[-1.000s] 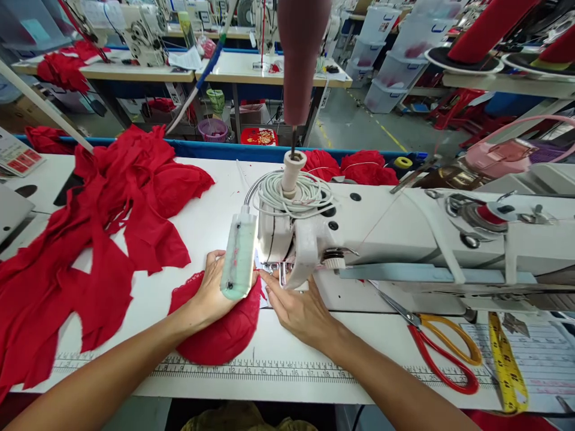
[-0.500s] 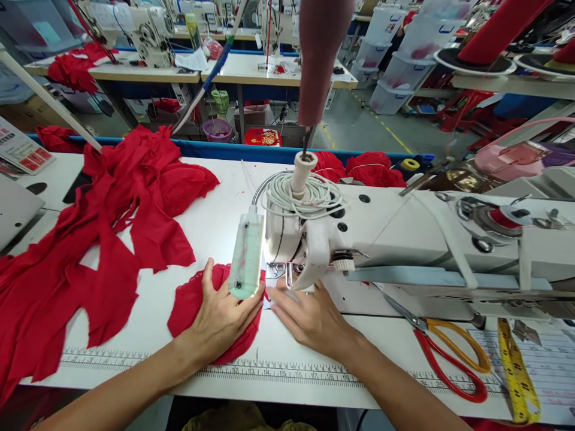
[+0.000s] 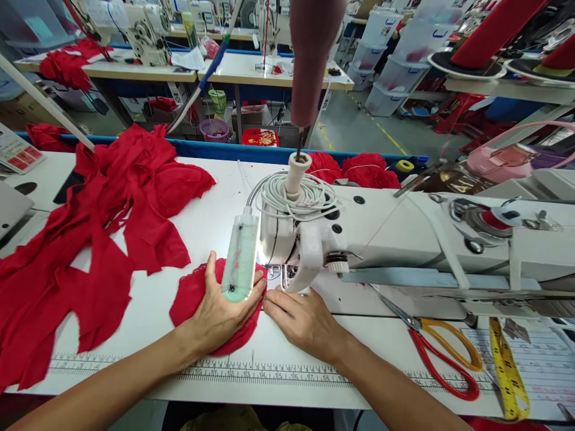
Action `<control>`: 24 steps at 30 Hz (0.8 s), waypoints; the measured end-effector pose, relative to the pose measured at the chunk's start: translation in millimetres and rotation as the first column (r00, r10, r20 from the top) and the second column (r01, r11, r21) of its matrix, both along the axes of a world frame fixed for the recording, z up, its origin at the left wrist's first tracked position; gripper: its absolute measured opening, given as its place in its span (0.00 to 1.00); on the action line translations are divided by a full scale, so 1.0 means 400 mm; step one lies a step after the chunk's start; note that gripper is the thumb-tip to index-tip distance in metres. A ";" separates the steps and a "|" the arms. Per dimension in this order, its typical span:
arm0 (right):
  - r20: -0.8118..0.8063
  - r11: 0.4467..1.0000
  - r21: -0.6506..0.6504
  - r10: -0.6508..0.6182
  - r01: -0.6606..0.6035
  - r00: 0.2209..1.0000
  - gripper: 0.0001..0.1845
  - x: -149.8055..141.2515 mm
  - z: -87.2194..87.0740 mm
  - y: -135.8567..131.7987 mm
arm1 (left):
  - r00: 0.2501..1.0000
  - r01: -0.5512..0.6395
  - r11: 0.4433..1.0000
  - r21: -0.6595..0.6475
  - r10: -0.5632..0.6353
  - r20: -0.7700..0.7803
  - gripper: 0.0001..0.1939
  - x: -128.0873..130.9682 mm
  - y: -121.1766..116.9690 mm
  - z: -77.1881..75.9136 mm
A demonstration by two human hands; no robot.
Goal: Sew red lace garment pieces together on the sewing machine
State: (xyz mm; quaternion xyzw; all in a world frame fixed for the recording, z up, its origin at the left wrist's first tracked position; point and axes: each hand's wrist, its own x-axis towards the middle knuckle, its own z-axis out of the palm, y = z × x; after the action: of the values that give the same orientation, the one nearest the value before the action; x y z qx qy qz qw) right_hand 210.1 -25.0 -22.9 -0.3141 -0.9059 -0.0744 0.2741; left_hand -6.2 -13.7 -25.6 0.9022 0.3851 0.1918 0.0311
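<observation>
A red fabric piece (image 3: pixel 191 293) with a lacy upper edge lies on the sewing table, its right edge close to the presser foot (image 3: pixel 284 275). My left hand (image 3: pixel 220 311) rests flat on it, thumb spread away from the fingers. A pale green lamp (image 3: pixel 241 257) hides part of those fingers. My right hand (image 3: pixel 300 317) is at the fabric's right edge, just in front of the white sewing machine (image 3: pixel 386 227). Its fingers are bent and close together, with the fingertips on the cloth edge; the thumb is hidden.
A heap of red cloth pieces (image 3: pixel 108 239) covers the table's left. Scissors (image 3: pixel 442 353) with red and orange handles lie at right, near a yellow tape measure (image 3: pixel 507 371) and a written sheet (image 3: pixel 545 365). A printed ruler (image 3: pixel 278 374) runs along the front edge.
The view has shifted slightly. Both hands and the red fabric piece have moved a little away from me, toward the presser foot. My right fingers have drawn closer together at the cloth edge.
</observation>
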 end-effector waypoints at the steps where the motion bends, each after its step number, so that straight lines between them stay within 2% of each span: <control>1: 0.001 1.000 -0.002 -0.008 0.008 1.000 0.10 0.001 -0.001 0.000 | 1.000 0.020 1.000 0.010 -0.020 -0.006 0.21 0.001 0.003 0.001; 9: 0.020 0.999 -0.020 -0.050 0.051 0.999 0.11 0.002 0.001 0.003 | 0.998 0.060 0.998 -0.009 -0.060 0.022 0.22 0.012 0.020 0.007; 15: 0.033 0.997 -0.058 -0.058 0.060 0.998 0.12 0.004 0.003 0.010 | 0.999 0.034 0.996 -0.082 -0.034 0.010 0.19 0.016 0.032 0.004; 21: 0.045 0.994 -0.051 -0.089 0.091 0.995 0.12 0.005 0.000 0.009 | 0.999 0.037 0.996 -0.076 -0.038 -0.016 0.22 0.010 0.033 -0.002; 24: 0.007 0.993 -0.071 -0.093 0.093 0.996 0.08 0.008 -0.004 0.011 | 0.999 0.007 0.997 -0.073 -0.010 -0.032 0.23 0.009 0.027 -0.002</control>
State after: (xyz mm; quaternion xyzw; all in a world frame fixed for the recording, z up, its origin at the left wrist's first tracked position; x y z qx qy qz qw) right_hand 213.2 -20.7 -24.4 -0.3654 -0.8928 -0.0551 0.2575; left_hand -2.5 -3.0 -26.6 0.9051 0.3884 0.1628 0.0585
